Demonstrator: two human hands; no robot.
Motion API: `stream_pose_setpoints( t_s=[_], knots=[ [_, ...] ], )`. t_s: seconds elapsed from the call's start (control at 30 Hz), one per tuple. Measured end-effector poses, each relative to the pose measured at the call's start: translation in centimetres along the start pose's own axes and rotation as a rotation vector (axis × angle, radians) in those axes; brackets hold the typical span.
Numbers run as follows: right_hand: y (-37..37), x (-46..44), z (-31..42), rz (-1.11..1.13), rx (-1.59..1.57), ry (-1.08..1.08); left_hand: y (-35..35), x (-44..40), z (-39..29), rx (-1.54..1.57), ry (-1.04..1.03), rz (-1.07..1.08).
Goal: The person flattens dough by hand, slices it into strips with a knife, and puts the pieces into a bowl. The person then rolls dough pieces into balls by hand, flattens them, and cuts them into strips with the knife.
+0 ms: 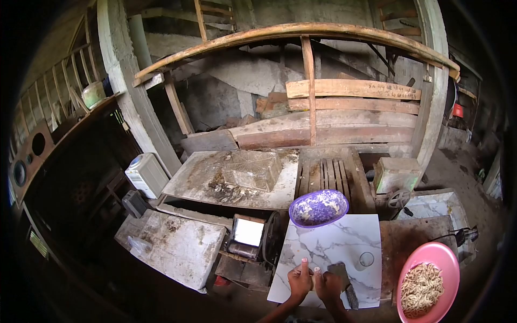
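Note:
Over the white marbled board [301, 247], my left hand [300, 281] and my right hand [327, 285] are side by side with thumbs up and fingers curled. A small pale piece shows between them, too hidden to name. Just right of my right hand lies a flat blade tool with a dark handle [351, 296]. Farther right on the board stands a clear glass [366, 259]. A purple basin [319, 208] with pale residue rests at the board's far edge. At the lower right, a pink basin [455, 269] holds pale noodle-like strands [423, 290].
Left of the board stands a hand-cranked roller machine [246, 250]. A stained slab [171, 245] lies farther left, near a white container [146, 175]. Beyond are a wire cage [252, 170] on a dirty slab and a slatted wooden surface [335, 178]. A metal box [397, 175] stands at right.

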State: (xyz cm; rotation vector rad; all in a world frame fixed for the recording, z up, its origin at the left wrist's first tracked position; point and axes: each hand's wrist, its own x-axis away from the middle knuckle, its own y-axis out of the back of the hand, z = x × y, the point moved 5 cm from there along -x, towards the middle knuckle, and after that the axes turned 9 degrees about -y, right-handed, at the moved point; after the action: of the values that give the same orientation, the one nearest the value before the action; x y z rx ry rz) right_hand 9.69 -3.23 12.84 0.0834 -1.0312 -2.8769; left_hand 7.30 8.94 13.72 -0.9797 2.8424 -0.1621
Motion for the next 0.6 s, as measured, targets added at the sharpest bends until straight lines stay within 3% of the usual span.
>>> stream_pose_setpoints(
  t_s=[0.03, 0.1, 0.23, 0.33, 0.4, 0.47, 0.53, 0.6],
  knots=[
    [0.0, -0.2, 0.3, 0.000, 0.000, 0.000, -0.1, 0.0, 0.0, 0.000, 0.000, 0.000],
    [1.2, -0.5, 1.2, -0.233, -0.207, -0.023, -0.1, 0.1, 0.0, 0.084, 0.003, -0.041],
    [3.2, -0.6, 3.2, -0.296, -0.333, 0.108, -0.6, 0.4, 0.7, 0.155, 0.064, -0.057],
    [1.4, -0.7, 2.2, -0.223, -0.203, 0.113, -0.1, -0.4, 0.8, 0.104, -0.054, -0.169],
    [1.2, 0.1, 4.2, -0.368, -0.309, 0.403, 0.0, -0.8, 0.4, 0.127, 0.007, -0.174],
    [0.9, 0.5, 4.5, -0.367, -0.305, 0.389, -0.7, -0.3, 0.3, 0.092, -0.001, -0.124],
    [0.4, 0.0, 2.8, -0.274, -0.420, 0.204, -1.1, -0.2, 0.4, 0.057, -0.008, -0.083],
    [0.7, -0.1, 2.9, -0.267, -0.380, 0.204, -1.6, -0.4, 0.1, 0.083, -0.080, -0.016]
  ],
)
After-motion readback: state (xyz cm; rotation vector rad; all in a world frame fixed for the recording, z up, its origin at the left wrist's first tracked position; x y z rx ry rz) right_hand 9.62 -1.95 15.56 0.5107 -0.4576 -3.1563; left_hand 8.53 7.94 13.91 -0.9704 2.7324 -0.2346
